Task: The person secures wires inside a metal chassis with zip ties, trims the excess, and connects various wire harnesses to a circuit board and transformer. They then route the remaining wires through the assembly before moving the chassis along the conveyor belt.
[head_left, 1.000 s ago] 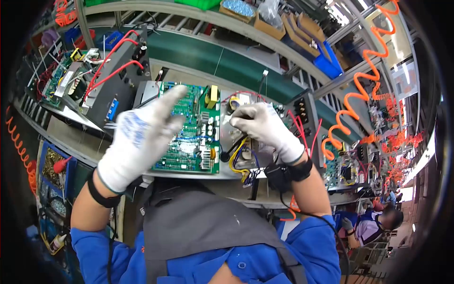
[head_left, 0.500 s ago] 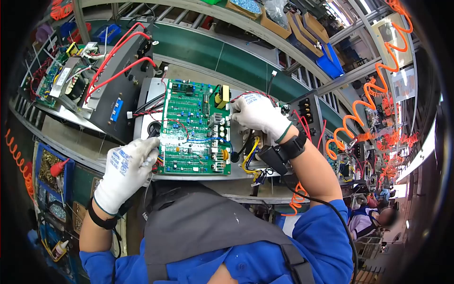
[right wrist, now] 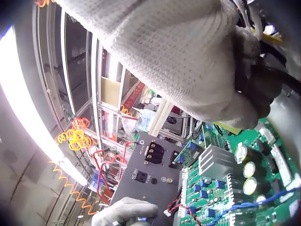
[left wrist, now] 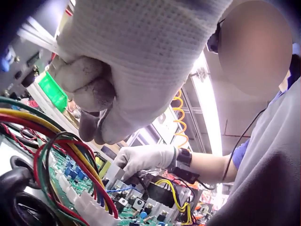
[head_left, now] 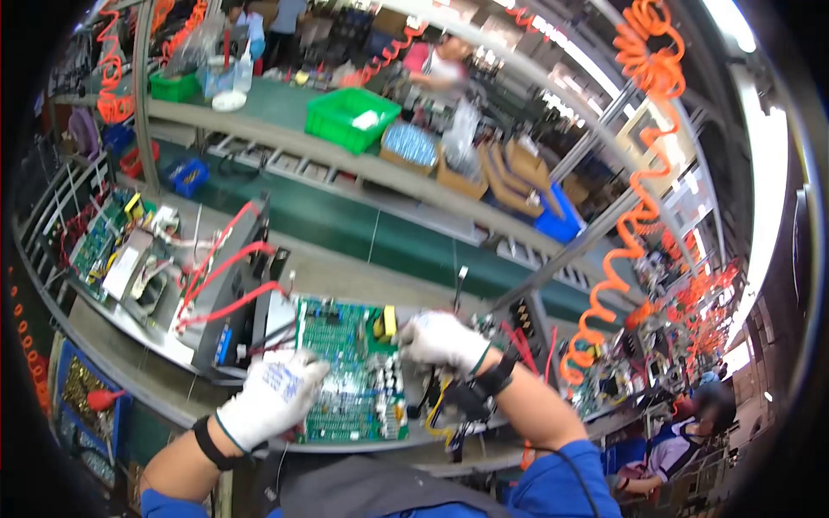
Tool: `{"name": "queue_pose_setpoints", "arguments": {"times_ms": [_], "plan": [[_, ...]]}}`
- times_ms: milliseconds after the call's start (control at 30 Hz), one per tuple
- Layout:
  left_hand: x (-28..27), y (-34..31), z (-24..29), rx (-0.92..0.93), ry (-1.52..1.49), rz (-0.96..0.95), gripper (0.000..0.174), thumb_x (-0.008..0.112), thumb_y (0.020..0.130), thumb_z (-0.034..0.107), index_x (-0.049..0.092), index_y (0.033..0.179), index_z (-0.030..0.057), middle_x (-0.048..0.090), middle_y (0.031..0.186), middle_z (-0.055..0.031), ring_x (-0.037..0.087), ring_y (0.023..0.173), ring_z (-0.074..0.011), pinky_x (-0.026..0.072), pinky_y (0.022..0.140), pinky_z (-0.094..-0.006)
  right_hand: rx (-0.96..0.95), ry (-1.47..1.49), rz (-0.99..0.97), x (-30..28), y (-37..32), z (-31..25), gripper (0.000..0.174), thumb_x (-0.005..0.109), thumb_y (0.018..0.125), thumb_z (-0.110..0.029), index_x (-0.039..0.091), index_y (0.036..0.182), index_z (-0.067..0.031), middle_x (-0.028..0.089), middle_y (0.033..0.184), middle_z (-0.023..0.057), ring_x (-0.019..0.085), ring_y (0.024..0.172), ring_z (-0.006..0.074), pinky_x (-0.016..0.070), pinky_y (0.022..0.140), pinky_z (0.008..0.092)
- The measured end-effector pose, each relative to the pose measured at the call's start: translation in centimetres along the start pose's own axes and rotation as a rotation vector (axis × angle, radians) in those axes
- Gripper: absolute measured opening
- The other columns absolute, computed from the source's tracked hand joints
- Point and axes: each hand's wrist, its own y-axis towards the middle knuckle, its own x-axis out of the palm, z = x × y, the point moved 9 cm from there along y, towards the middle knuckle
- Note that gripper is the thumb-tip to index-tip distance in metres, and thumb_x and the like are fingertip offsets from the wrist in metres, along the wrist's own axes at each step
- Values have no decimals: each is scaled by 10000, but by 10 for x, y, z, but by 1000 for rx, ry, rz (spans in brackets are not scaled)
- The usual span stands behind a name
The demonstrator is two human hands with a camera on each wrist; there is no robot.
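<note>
A green circuit board lies on the metal base of an opened unit, with a yellow transformer by its right edge. My gloved left hand is at the board's left edge, fingers curled. Thin white strips, like cable ties, stick out beside its knuckles. Below it, coloured wires run to white connectors. At the right edge, my gloved right hand has its fingers curled among wires, with a black cable at the fingertips. The fingers partly hide what they grip.
On the left stands another opened unit with a dark panel and red cables. Yellow wires hang at the base's right side. A green crate and a blue bin sit beyond; orange coiled hoses hang at right.
The head view has tilted up, showing more background. My left hand has gone from over the board to its left edge, fingers now curled. My right hand has stayed by the right edge.
</note>
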Motion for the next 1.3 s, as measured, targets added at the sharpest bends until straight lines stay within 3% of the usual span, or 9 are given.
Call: {"name": "queue_pose_setpoints", "arguments": {"times_ms": [133,367,533,667,800,867,900,1000,1300], "plan": [[23,0,-13,-70,-50,-130,288,577,838,188,624,1113,119,631,1069,-65,654,912,-226,540,709,-369,5,-43,-97,4,8,0,249,631,845,-340,712,886,-107,664,650,35,664,636,182,510,607,334],[28,-1,-27,-130,-159,-152,281,563,876,228,605,1123,100,630,1035,-75,649,918,-238,529,710,-388,-52,30,-124,13,14,7,244,644,821,-348,702,788,-113,659,674,79,667,707,246,506,666,383],[35,4,-35,-123,-232,-150,265,589,859,210,618,1099,101,632,996,-80,647,882,-249,520,687,-382,-13,125,-228,12,16,11,247,630,827,-351,701,791,-118,664,710,103,668,734,266,509,676,398],[31,-2,-35,4,-197,33,241,597,837,158,625,1060,74,643,920,-104,643,819,-279,517,657,-386,-227,-17,20,-3,13,0,241,639,810,-309,686,749,-81,630,684,137,648,667,280,490,605,413],[28,8,-33,-80,-214,-3,157,617,829,74,645,984,64,644,957,-111,649,867,-289,526,740,-352,-4,174,-131,6,16,11,191,665,784,-275,700,733,-94,641,630,75,648,612,212,493,592,340],[33,8,-36,-143,-296,-59,140,605,837,64,635,974,48,643,962,-111,645,891,-293,523,751,-356,-10,118,-164,19,24,21,231,661,779,-317,709,775,-91,638,624,106,659,633,247,504,622,372],[33,8,-37,-146,-287,-63,140,605,837,64,635,974,48,643,962,-111,645,891,-293,523,751,-356,-12,118,-163,12,20,16,199,663,792,-274,708,746,-86,651,624,55,650,608,178,491,591,314],[33,8,-35,-149,-305,-38,127,591,846,56,627,966,39,641,969,-114,637,921,-295,517,775,-366,16,117,-144,12,18,17,196,660,794,-272,708,762,-85,656,634,55,653,616,179,490,596,315],[31,5,-31,-113,-250,-23,126,583,866,70,624,979,32,647,996,-117,631,956,-293,505,823,-361,-54,64,-83,12,22,16,228,680,767,-295,701,796,-69,631,653,128,648,648,272,494,629,379]]}}
